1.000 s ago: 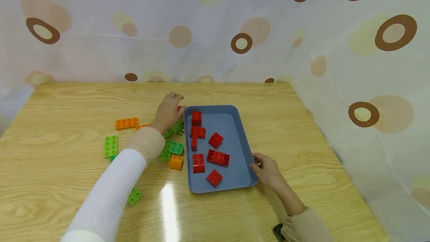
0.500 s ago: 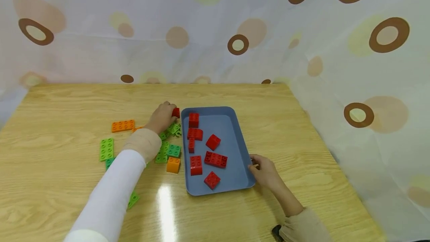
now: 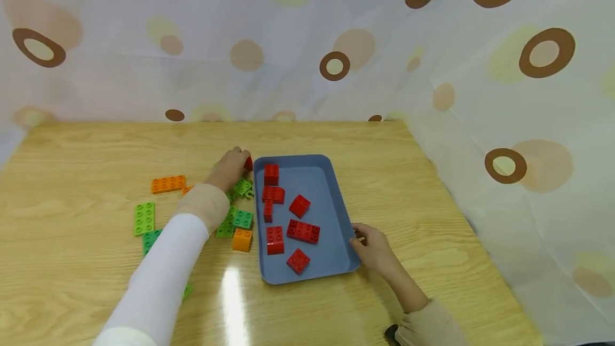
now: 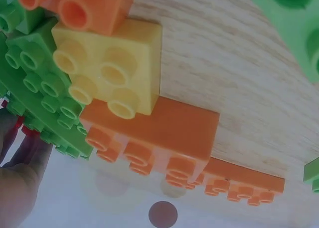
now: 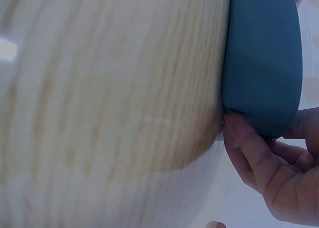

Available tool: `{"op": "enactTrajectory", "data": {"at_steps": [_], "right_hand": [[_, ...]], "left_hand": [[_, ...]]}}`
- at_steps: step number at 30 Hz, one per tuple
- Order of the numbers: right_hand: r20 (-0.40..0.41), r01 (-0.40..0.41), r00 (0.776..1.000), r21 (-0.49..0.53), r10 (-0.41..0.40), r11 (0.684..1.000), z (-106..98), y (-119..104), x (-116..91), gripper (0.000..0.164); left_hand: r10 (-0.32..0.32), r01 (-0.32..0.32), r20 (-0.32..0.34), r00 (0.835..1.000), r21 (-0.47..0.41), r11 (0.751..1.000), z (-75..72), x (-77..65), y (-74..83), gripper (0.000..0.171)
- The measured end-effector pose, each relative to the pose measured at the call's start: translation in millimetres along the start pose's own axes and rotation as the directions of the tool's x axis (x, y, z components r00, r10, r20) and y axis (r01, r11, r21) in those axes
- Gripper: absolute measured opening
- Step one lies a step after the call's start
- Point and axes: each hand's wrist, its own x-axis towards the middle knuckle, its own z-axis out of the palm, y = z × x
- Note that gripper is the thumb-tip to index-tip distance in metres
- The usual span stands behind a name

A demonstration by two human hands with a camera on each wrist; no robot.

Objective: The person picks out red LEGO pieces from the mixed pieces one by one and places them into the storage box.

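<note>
My left hand (image 3: 230,168) pinches a red toy building block (image 3: 248,164) just outside the far left corner of a grey-blue tray (image 3: 339,199). Only part of that block shows past the fingers. In the left wrist view the fingers (image 4: 32,155) hold it beside a green block (image 4: 47,91). With thumb and fingers my right hand (image 3: 377,250) grips the tray's near right edge. The right wrist view has its fingertips against the outer wall (image 5: 261,63). Several red blocks lie spread inside the tray, among them a long one (image 3: 303,232) with studs.
Left of the tray are green blocks (image 3: 243,219), an orange curved block (image 3: 242,240), an orange plate-like block (image 3: 168,183) and a light green one (image 3: 144,218). A yellow block (image 4: 112,68) shows in the left wrist view. A patterned cloth (image 3: 206,41) hangs behind the table (image 3: 384,175).
The left hand has come down and closed its fingers on the red block beside the tray. The right hand keeps its grip. The whole head view has drifted, so the scene sits further left.
</note>
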Motion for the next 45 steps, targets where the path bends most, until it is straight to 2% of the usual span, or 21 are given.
{"op": "enactTrajectory", "data": {"at_steps": [3, 7, 12, 15, 21, 25, 28, 33, 36, 42, 45], "right_hand": [[-0.008, 0.008, 1.0, 0.001, -0.008, 1.0, -0.7, -0.2, -0.1, 0.03], [-0.013, 0.017, 1.0, 0.008, -0.017, 1.0, -0.4, -1.3, 1.3, 0.029], [-0.015, 0.017, 1.0, 0.014, -0.017, 1.0, -0.1, -3.2, 2.0, 0.03], [-0.015, 0.014, 1.0, 0.015, -0.014, 1.0, -1.0, -3.3, 1.5, 0.03], [-0.031, 0.02, 0.999, -0.003, -0.02, 1.0, -2.8, -3.0, 1.2, 0.029], [-0.032, 0.02, 0.999, -0.003, -0.02, 1.0, -1.8, -2.9, 1.5, 0.029], [-0.034, 0.02, 0.999, -0.007, -0.021, 1.0, -0.4, -3.4, 1.8, 0.028], [-0.044, 0.022, 0.999, -0.003, -0.023, 1.0, 2.8, -5.8, 2.3, 0.028], [-0.044, 0.024, 0.999, 0.002, -0.024, 1.0, 5.9, -8.4, 3.1, 0.028], [-0.027, 0.037, 0.999, 0.002, -0.037, 0.999, 13.9, -14.8, 6.7, 0.028], [-0.026, 0.04, 0.999, -0.002, -0.04, 0.999, 16.9, -16.3, 8.6, 0.028]], "left_hand": [[-0.015, 0.015, -0.008, 1.0, -0.032, 0.999, 3.6, 0.5, -2.2, 0.023], [-0.017, 0.015, -0.049, 0.999, -0.047, 0.999, 4.4, 2.2, -5.9, 0.025], [0.022, -0.03, -0.125, 0.992, -0.06, 0.998, 0.3, 3.7, -9.9, 0.03], [0.035, -0.046, -0.152, 0.988, -0.075, 0.996, -4.8, 4.2, -6.4, 0.03], [0.04, -0.054, -0.201, 0.979, -0.066, 0.996, -14.2, 9.2, 11.5, 0.031], [0.049, -0.063, -0.203, 0.978, -0.064, 0.996, -14.3, 12.0, 27.5, 0.033], [0.085, -0.102, -0.201, 0.976, -0.074, 0.992, -12.0, 13.5, 41.2, 0.034], [0.187, -0.211, -0.229, 0.955, -0.087, 0.973, -3.7, 17.6, 59.4, 0.034], [0.236, -0.259, -0.216, 0.947, -0.086, 0.962, 2.8, 19.4, 65.2, 0.034], [0.252, -0.262, -0.107, 0.962, -0.089, 0.961, 12.1, 19.6, 69.0, 0.036], [0.252, -0.254, -0.044, 0.967, -0.052, 0.966, 15.9, 19.9, 68.3, 0.035]]}}
